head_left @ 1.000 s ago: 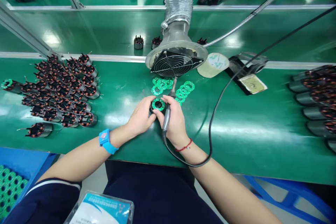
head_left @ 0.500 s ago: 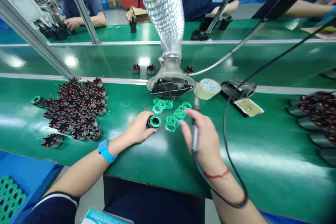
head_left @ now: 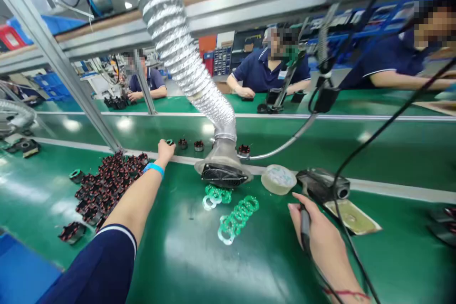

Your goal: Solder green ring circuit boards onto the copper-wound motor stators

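My left hand point(head_left: 166, 151) reaches out to the far green strip, its fingers closed around a motor stator point(head_left: 170, 142) topped with a green ring board. Just right of it stand two more stators, one of them a copper-wound stator point(head_left: 198, 146). In my right hand point(head_left: 322, 240) is a soldering iron point(head_left: 305, 226) with a black handle and cord, held like a pen; its tip is hard to make out. Between my hands, green ring circuit boards point(head_left: 238, 218) lie overlapping in a row, with a second group of ring boards point(head_left: 215, 194) behind them.
A fume extractor hood point(head_left: 225, 173) on a silver duct point(head_left: 185, 52) hangs over the middle. A roll of tape point(head_left: 279, 179) and a soldering iron stand point(head_left: 322, 187) with a sponge point(head_left: 352, 217) sit right. Many stators point(head_left: 107, 185) crowd the left. Co-workers sit opposite.
My left hand has carried the stator from beside the ring boards to the far strip. My right hand with the soldering iron has moved right, away from the boards. The view has tilted up.
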`<act>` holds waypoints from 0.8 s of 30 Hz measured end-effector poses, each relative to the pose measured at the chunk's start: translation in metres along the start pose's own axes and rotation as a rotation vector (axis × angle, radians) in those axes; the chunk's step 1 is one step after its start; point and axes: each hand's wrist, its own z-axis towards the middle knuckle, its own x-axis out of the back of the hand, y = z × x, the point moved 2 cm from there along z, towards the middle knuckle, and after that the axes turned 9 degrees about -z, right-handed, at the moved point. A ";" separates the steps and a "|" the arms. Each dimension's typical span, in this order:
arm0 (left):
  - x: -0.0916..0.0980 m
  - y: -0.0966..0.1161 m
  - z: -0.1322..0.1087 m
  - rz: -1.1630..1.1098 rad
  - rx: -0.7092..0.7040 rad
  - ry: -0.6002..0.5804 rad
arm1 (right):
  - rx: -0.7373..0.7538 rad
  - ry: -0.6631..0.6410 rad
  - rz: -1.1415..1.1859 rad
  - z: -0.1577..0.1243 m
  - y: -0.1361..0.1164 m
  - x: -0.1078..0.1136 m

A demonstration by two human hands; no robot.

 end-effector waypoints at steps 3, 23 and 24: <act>0.001 0.001 0.011 0.143 -0.015 0.043 | 0.052 0.099 0.037 0.004 0.000 -0.003; -0.035 0.015 0.051 0.644 -0.335 -0.038 | 0.165 -0.008 0.114 0.006 -0.007 -0.007; -0.033 0.013 0.052 0.649 -0.342 -0.031 | 0.171 0.004 0.108 0.006 -0.006 -0.007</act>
